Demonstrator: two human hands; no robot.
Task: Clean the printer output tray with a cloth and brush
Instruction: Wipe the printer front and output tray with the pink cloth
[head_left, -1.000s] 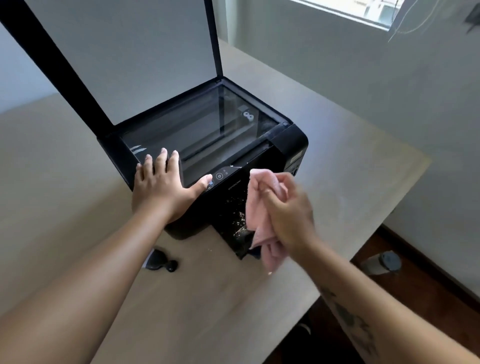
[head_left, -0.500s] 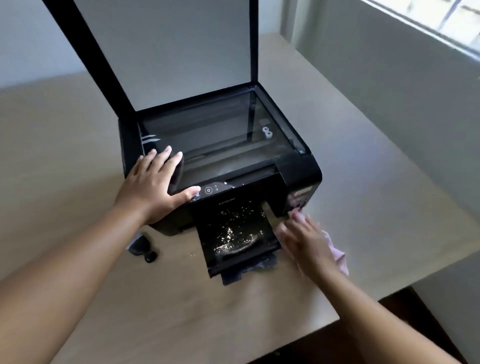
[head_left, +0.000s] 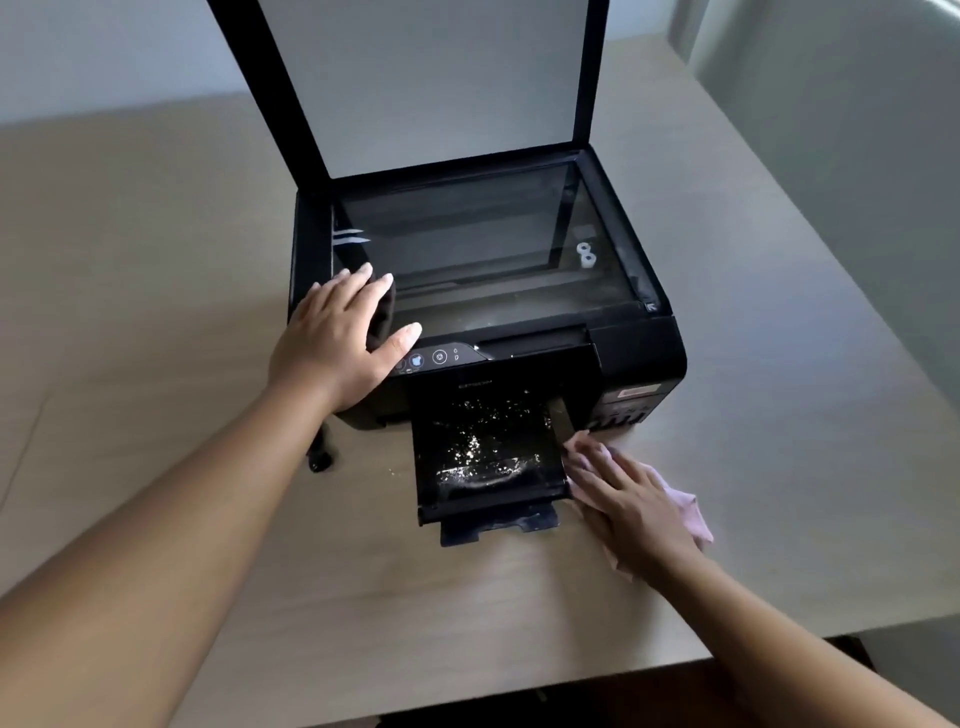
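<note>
1. fingers of left hand: held together and flat, thumb out to the side, palm down on front left corner of printer, holding nothing.
2. fingers of right hand: loosely spread, pressed flat on pink cloth, cloth pinned against counter just beside right edge of output tray.
3. output tray: black, pulled out at printer front, speckled with pale crumbs and dust; a few crumbs on counter at left of tray.
4. printer: black, scanner lid raised upright, glass exposed.
5. small black object: on counter beside printer's left front, partly hidden by left forearm; kind cannot be told.
</note>
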